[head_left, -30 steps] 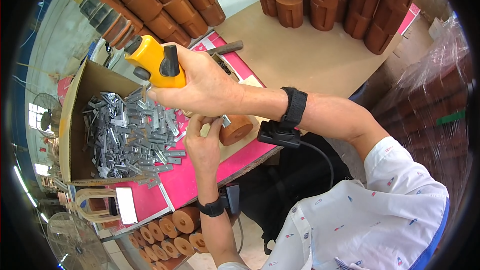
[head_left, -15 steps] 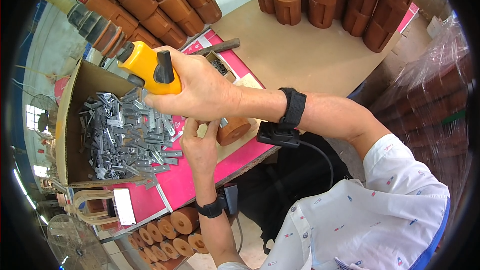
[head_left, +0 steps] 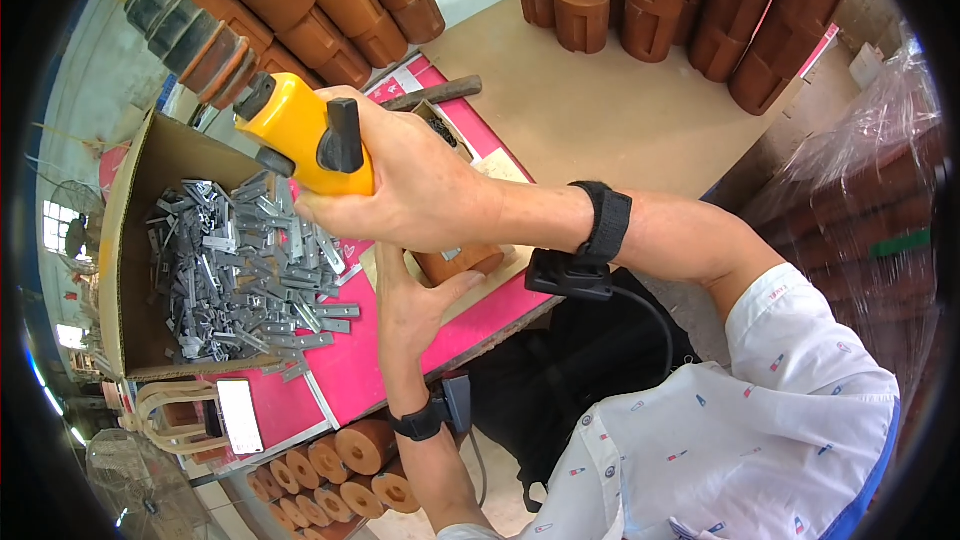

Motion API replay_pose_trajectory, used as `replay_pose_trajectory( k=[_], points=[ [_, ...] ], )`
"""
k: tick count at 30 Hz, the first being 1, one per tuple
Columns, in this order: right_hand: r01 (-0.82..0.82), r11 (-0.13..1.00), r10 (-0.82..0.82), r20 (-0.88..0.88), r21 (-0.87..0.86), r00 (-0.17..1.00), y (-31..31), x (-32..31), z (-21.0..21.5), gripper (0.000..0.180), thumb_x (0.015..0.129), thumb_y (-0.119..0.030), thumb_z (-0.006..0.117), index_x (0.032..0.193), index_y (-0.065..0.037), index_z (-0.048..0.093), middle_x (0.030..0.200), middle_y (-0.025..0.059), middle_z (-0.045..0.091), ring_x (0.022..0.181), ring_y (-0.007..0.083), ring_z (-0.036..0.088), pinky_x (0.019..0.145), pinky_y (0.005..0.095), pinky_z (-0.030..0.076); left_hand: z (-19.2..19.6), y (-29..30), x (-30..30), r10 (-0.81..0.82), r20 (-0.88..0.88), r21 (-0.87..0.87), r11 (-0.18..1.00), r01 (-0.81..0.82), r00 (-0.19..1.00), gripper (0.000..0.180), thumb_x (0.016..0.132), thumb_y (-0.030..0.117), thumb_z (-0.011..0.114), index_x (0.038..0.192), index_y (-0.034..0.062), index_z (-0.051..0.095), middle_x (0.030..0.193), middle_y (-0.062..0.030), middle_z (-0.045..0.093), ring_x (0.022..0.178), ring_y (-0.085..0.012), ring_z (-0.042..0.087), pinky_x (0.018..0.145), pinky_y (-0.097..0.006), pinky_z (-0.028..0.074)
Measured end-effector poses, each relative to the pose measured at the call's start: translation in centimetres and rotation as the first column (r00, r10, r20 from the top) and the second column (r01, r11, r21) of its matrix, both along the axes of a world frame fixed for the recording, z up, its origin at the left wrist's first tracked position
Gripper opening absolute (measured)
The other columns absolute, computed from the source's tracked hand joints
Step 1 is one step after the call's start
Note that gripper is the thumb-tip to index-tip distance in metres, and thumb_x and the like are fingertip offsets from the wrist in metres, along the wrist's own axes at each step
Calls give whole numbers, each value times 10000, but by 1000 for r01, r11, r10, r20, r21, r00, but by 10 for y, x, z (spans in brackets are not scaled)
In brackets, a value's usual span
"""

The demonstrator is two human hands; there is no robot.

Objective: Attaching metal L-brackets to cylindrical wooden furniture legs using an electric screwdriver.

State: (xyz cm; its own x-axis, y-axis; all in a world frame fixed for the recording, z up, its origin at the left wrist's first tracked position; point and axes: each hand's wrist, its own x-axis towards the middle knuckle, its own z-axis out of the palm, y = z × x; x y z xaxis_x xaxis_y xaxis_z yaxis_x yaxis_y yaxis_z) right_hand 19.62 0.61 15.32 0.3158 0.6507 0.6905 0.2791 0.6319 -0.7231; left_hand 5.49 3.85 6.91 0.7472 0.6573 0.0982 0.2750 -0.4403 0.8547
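My right hand (head_left: 425, 175) is closed around a yellow power tool (head_left: 300, 135) with a black lever; the tool's working tip is hidden below the hand. Under that hand a short reddish-brown wooden cylinder (head_left: 480, 261) lies on its side on a pale board (head_left: 505, 168). A small bit of silvery metal (head_left: 452, 254) shows on its top. Against the cylinder's near side rests the thumb of my left hand (head_left: 408, 305); this hand grips the cylinder, its other fingers partly covered by the right hand.
To the left, an open cardboard box (head_left: 125, 270) spills many flat metal fittings (head_left: 245, 270) onto the pink table (head_left: 355, 360). A hammer (head_left: 435, 93) and a small box of screws (head_left: 440, 125) lie beyond. Stacked wooden cylinders (head_left: 655, 0) stand behind; a phone (head_left: 240, 415) sits near-left.
My left hand has gone from a pinch at the metal piece to a wider grip, thumb along the cylinder. My right hand and the yellow tool have shifted slightly right.
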Motion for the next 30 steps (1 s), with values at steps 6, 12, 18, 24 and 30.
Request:
replay_pose_trajectory(
  k=[6,12,18,24,30],
  points=[
    [-11,1000,11,7,22,1000,1,1,-2,558,727,-168,728,1161,15,429,856,219,617,813,389,633,725,417,502,-6,1,2,10,53,8,1000,-11,999,839,596,106,871,1294,-6,418,1269,-160,524,1210,-270,488,1045,-398,361],
    [-17,1000,17,0,6,1000,2,2,-9,558,732,-174,733,1163,8,428,861,211,619,813,380,635,717,413,502,-5,2,1,-1,46,-5,1000,1,999,870,606,166,876,1315,3,399,1274,-156,510,1214,-278,478,1034,-406,365],
    [-74,997,73,-43,-20,996,-1,1,-10,550,738,-181,719,1169,7,434,843,205,624,800,373,644,711,408,502,-3,2,0,-4,71,-41,999,7,997,834,604,93,864,1301,-1,417,1282,-147,505,1218,-252,471,1046,-391,358],
    [-87,995,83,-106,-37,991,-3,7,-8,510,776,-150,732,1198,-5,484,924,62,638,829,140,622,759,294,499,5,0,4,-50,-13,50,997,51,999,889,604,134,844,1357,12,387,1331,-140,434,1243,-265,442,1063,-398,348],
    [-57,997,55,-49,-44,997,-42,25,16,478,769,-146,738,1168,0,520,920,58,656,827,121,616,761,284,499,23,8,5,-176,-134,285,936,208,975,874,578,201,836,1347,58,447,1329,-150,439,1248,-321,426,1080,-434,310]
  ],
)
